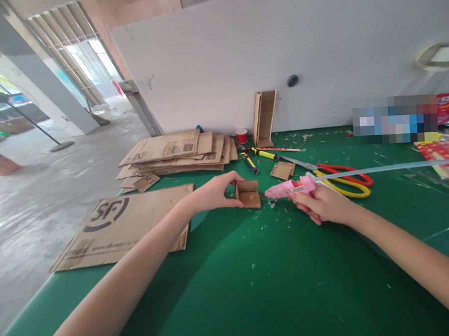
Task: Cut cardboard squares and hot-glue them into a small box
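A small open cardboard box (250,199) with a raised back wall is on the green table. My left hand (218,192) grips its left side between thumb and fingers. In my right hand (320,203) is a pink hot glue gun (286,189), its nozzle pointing left at the box's right edge. From the gun's rear a long translucent glue stick (390,168) runs off to the right. Behind the gun lie small square cardboard pieces (282,170). Scissors (345,176) with red and yellow handles rest just beyond my right hand.
Flattened cardboard (171,153) is stacked at the back left, with a printed sheet (125,226) in front. Pliers (249,162), a red spool (241,135) and an upright narrow cardboard box (265,118) stand or lie near the white board (211,63). Packets (435,162) lie at right.
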`<move>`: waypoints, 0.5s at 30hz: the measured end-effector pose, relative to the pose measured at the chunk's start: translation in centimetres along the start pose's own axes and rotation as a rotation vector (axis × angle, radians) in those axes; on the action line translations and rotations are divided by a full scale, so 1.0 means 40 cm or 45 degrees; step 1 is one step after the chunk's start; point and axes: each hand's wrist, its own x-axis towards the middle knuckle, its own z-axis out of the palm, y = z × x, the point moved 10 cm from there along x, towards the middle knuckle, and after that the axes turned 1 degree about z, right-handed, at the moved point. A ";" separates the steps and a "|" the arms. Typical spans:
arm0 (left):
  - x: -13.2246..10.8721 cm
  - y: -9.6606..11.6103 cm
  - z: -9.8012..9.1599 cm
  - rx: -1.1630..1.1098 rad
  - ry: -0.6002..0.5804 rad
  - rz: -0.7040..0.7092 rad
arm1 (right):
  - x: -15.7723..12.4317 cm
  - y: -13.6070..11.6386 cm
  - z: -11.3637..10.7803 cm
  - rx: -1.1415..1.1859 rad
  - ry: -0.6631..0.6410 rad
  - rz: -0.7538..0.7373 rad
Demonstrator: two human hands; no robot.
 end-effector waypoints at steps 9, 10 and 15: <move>0.002 0.004 0.000 0.006 0.006 0.016 | 0.003 -0.009 -0.004 -0.067 0.073 0.073; 0.002 0.003 -0.001 0.006 0.008 0.015 | 0.002 -0.009 -0.005 -0.078 0.078 0.086; 0.003 -0.002 0.001 0.016 -0.002 -0.010 | -0.005 -0.024 -0.008 -0.158 0.093 0.071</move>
